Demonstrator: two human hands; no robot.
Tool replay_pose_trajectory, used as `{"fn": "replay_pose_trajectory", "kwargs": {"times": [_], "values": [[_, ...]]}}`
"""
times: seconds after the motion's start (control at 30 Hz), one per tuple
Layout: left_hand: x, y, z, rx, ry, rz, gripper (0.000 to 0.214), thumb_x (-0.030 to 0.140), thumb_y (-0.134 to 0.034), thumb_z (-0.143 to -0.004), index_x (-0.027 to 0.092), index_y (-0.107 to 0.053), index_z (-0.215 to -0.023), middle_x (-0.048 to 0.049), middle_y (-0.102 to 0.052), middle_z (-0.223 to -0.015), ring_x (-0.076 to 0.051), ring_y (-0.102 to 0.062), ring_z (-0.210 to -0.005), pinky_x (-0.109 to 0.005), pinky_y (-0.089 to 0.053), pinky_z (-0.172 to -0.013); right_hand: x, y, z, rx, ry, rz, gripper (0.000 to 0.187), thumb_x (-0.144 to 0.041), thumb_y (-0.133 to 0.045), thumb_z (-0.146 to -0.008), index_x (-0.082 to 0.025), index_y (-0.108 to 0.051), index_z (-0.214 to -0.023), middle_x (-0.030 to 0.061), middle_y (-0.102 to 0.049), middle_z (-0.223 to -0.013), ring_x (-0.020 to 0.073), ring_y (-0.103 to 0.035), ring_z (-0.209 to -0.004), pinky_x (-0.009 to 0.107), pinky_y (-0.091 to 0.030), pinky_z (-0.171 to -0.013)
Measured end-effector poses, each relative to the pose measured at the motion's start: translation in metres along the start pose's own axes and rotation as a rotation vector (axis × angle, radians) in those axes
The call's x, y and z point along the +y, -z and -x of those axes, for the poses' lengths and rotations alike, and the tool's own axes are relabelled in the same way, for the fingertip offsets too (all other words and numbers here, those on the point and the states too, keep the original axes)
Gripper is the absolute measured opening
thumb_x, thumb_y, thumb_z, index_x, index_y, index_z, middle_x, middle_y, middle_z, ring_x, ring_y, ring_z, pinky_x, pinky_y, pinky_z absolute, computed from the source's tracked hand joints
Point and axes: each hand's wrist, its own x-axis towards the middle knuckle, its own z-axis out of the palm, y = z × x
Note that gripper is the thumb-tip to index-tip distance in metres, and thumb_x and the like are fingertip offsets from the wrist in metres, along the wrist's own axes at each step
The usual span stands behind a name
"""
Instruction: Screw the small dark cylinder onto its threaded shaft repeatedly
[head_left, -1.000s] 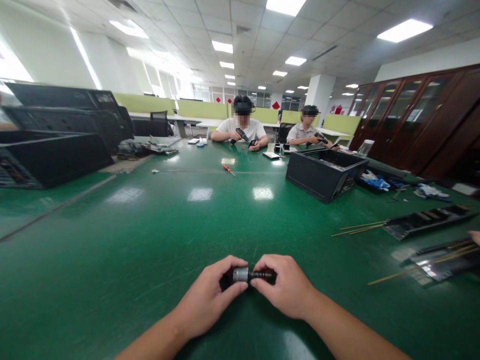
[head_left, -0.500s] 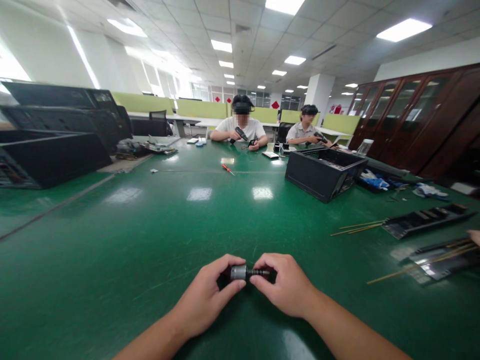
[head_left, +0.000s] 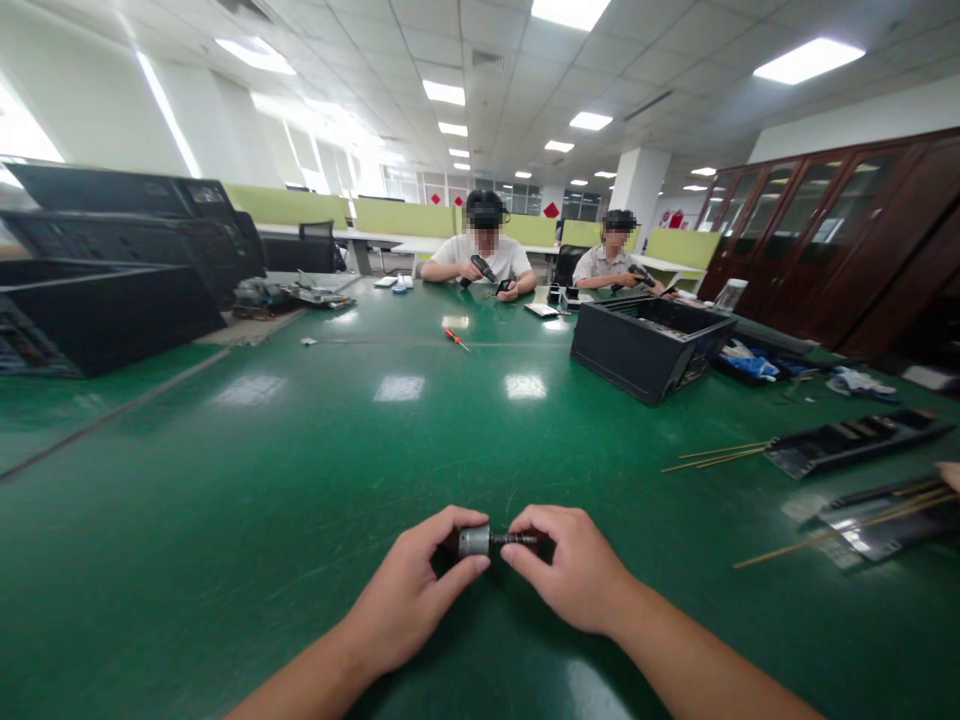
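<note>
Screwdriver (head_left: 453, 337) well beyond shafted metal cylinder (head_left: 475, 541) in fingers (head_left: 459, 518); black case (head_left: 621, 352) farther right.

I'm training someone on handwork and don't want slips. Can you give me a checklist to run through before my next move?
1. Left hand gripping the silver cylinder: ok.
2. Right hand gripping the dark ridged shaft: ok.
3. Shaft roughly in line with the cylinder: ok.
4. Cylinder and shaft firmly joined: cannot tell, too small to judge.
5. Orange screwdriver away from both hands: ok, it lies farther up the green table.
6. Open black case apart from both hands: ok, it sits beyond them to the right.
</note>
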Motion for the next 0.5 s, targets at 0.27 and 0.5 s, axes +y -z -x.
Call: {"fn": "replay_pose_trajectory", "kwargs": {"times": [0.27, 0.5], "values": [[-0.0004, 0.0005, 0.0010, 0.014, -0.004, -0.012, 0.027, 0.035, -0.061, -0.090, 0.024, -0.064, -0.115, -0.0035, -0.069, -0.106, -0.021, -0.063, -0.098, -0.034, -0.049, -0.090, -0.0003, 0.0017, 0.0006, 0.008, 0.014, 0.000, 0.006, -0.026, -0.067, -0.088, -0.021, -0.070, -0.086, -0.0012, -0.068, -0.076, 0.0148, -0.061, -0.070, 0.026, -0.039, -0.067], [0.0003, 0.0008, 0.0008, 0.033, 0.008, -0.006, 0.027, 0.035, -0.062, -0.089, 0.025, -0.064, -0.114, -0.0023, -0.070, -0.105, -0.021, -0.064, -0.097, -0.032, -0.049, -0.089, -0.0003, 0.0027, -0.0010, 0.013, 0.014, -0.008, 0.006, -0.026, -0.066, -0.089, -0.021, -0.069, -0.087, -0.0013, -0.067, -0.076, 0.0144, -0.060, -0.071, 0.025, -0.039, -0.067]]}}
